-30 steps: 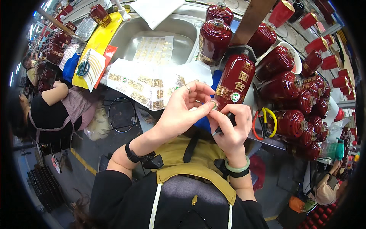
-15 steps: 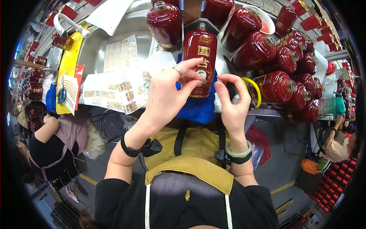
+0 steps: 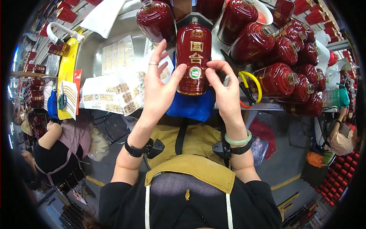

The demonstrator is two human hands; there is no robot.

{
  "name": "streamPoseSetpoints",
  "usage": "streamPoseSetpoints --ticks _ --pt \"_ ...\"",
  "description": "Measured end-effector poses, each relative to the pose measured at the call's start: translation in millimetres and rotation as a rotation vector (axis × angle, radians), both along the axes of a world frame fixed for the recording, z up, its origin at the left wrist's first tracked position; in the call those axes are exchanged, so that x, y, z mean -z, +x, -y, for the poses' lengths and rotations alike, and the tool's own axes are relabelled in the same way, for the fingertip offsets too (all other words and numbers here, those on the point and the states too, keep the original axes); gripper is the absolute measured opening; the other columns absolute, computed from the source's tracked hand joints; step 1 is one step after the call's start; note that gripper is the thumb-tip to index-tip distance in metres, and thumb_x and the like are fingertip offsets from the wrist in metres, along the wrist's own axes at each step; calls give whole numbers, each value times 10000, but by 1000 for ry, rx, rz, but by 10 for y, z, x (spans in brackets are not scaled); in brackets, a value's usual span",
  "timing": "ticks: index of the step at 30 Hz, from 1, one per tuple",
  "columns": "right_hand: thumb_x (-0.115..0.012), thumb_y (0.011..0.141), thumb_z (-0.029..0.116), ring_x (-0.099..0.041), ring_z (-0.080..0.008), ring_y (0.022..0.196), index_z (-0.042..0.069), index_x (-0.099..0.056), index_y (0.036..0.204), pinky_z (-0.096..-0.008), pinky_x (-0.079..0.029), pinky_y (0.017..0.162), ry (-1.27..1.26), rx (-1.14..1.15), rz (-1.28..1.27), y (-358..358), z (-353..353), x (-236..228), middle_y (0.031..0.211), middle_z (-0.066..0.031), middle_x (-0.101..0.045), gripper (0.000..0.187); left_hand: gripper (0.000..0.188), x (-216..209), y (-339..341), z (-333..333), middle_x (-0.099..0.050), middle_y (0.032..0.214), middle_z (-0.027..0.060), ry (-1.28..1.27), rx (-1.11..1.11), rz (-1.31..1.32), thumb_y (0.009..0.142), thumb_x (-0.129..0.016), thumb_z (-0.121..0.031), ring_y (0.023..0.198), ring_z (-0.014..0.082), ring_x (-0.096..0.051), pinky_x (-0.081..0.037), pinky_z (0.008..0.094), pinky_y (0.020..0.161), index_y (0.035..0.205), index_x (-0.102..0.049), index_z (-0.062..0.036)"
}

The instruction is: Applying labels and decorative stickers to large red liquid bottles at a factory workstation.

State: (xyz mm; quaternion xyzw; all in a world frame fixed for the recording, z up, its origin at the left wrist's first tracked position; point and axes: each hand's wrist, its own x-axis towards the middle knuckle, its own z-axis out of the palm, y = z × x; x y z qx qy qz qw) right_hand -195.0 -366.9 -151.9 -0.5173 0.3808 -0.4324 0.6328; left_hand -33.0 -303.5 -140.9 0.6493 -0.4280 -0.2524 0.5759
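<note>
A dark red glass bottle [image 3: 184, 49] with gold lettering leans back in front of me on a blue cloth [image 3: 190, 107]. A small round green-and-white sticker [image 3: 195, 72] sits low on its front. My left hand [image 3: 160, 86] is open at the bottle's left side, fingers spread and thumb tip by its edge, holding nothing. At the bottle's right edge, level with the sticker, my right hand [image 3: 225, 86] brings thumb and forefinger together in a pinch. Whatever may be between those fingertips is too small to make out.
Sheets of gold stickers [image 3: 103, 91] lie on the metal worktop to the left. Several red bottles [image 3: 253, 42] crowd the right side; another bottle [image 3: 156, 23] stands behind my left hand. A yellow loop handle [image 3: 259, 87] lies right of my right hand. Other people work at both sides.
My left hand has drawn back left from the sticker and spread its fingers, uncovering it. My right hand has moved up and left to the bottle's edge, its thumb and forefinger closing.
</note>
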Motion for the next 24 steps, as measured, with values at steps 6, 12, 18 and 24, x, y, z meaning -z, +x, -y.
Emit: streamPoseSetpoints --ticks 6,12,18,24 --pt "-786 907 202 -448 -56 817 52 -556 1081 -211 -425 720 -92 45 -127 109 5 66 891 29 -511 325 835 115 -176 -31 -435 1504 195 -44 197 -321 999 -656 -154 1337 206 -482 -408 360 1111 1601 -108 30" --pt "-789 911 202 -417 -56 799 70 -517 1040 -207 -403 707 -75 47 -57 175 -20 103 883 43 -492 329 777 85 -258 9 -492 1451 143 -37 205 -380 1033 -589 -111 1246 161 -541 -442 309 1060 1619 -89 -13" --pt "-758 936 172 -434 -42 816 62 -558 1002 -203 -405 727 37 9 73 144 9 85 880 54 -499 237 720 92 -210 -16 -406 1531 155 -39 214 -412 1066 -541 -183 1336 176 -462 -379 324 1122 1612 -111 7" --pt "-757 937 180 -436 -41 820 54 -578 995 -192 -391 735 11 -13 21 117 7 66 875 53 -499 227 681 70 -197 43 -382 1552 165 -19 154 -440 1068 -533 -208 1381 200 -427 -358 335 1142 1586 -166 40"
